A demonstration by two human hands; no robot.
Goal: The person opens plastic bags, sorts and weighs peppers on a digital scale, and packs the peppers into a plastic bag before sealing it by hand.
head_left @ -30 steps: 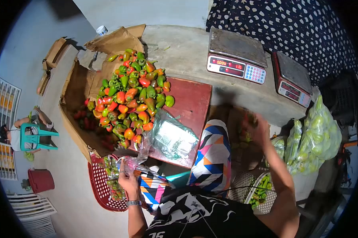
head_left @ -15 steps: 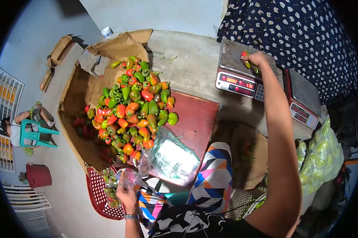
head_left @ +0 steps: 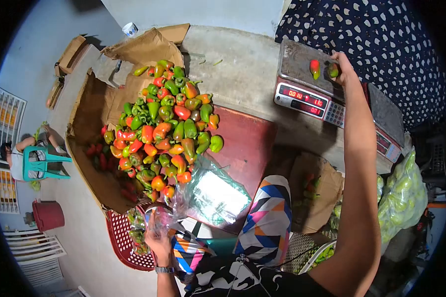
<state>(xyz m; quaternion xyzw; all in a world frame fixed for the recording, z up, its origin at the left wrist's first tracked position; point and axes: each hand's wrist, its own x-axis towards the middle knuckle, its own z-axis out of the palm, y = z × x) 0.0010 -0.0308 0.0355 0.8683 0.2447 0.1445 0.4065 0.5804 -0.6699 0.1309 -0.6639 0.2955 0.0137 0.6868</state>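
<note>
My right hand [head_left: 348, 72] is over the pan of a digital scale [head_left: 297, 64], its fingers curled round a dark green and red bell pepper [head_left: 333, 70]. Just left of it, a red and green bell pepper [head_left: 315, 69] lies on the pan by itself. The scale's red digits are lit. Down at the lower left, my left hand [head_left: 157, 242] grips a clear plastic bag [head_left: 163, 220] above a red perforated basket [head_left: 121, 242]. A large heap of red, orange and green bell peppers [head_left: 168, 123] spills from an opened cardboard box [head_left: 87, 163] onto a red table [head_left: 247, 133].
Clear plastic bags [head_left: 218, 195] lie on the table by my knees. A second scale [head_left: 388, 119] stands right of the first. Large bags of green produce [head_left: 403, 193] are at the right. Far left, a person sits on a teal chair [head_left: 45, 161] near a red bucket [head_left: 48, 215].
One red and green pepper has left my right hand and now lies on the scale pan. My right hand has shifted right. The scale's digits have changed. My left hand stays with the bag.
</note>
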